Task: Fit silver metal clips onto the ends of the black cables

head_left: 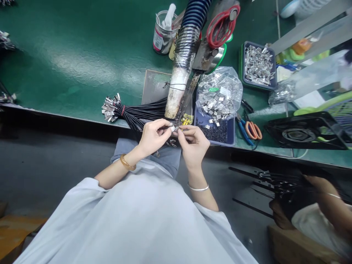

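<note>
At the bench's front edge, my left hand (155,137) pinches a small silvery connector piece (176,128) between thumb and fingertips. My right hand (194,143) is closed on the same spot from the other side, so the fingertips nearly meet. Fingers hide most of the piece. Left of my hands lies a bundle of black cables (148,111) with metal plug ends (110,108), tied with a red band. Just beyond my fingertips are small yellow parts (187,119) and the taped nozzle of a hose (176,93).
Right of my hands, a blue tray (231,137) holds small black parts and a clear bag of metal shells (220,91). Pliers (253,130), a bin of metal pieces (258,65) and a black fan (299,132) lie further right. A jar (162,38) stands behind. Another person (321,220) is lower right.
</note>
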Demonstrator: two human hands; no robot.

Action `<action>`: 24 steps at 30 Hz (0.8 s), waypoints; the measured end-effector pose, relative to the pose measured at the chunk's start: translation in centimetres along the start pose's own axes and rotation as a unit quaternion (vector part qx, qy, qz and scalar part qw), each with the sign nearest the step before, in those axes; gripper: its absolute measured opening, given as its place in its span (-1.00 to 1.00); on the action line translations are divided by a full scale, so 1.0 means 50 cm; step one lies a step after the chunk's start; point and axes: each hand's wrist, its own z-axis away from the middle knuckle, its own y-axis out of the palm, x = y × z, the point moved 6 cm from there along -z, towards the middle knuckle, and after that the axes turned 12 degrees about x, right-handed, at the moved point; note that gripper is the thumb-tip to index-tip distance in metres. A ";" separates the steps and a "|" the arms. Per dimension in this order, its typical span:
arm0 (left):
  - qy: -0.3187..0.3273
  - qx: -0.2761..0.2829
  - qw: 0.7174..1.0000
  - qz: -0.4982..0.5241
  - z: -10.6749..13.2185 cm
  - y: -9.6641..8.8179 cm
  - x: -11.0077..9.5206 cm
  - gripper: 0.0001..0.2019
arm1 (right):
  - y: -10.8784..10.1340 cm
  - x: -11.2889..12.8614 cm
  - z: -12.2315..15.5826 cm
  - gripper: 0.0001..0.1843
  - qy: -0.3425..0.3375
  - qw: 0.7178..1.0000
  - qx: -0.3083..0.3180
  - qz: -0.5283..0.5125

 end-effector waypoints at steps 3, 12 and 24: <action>0.004 0.013 1.000 0.016 0.000 0.003 0.000 -0.87 | 0.007 -0.016 -0.002 -0.83 0.059 0.994 0.026 -0.093; 0.022 -0.002 1.000 -0.003 -0.003 0.011 -0.001 -0.84 | -0.007 0.018 -0.013 -0.85 -0.070 0.994 0.001 0.083; 0.066 -0.062 0.995 -0.035 0.003 0.007 -0.014 -0.86 | -0.003 0.044 -0.020 -0.84 -0.154 0.972 0.012 0.178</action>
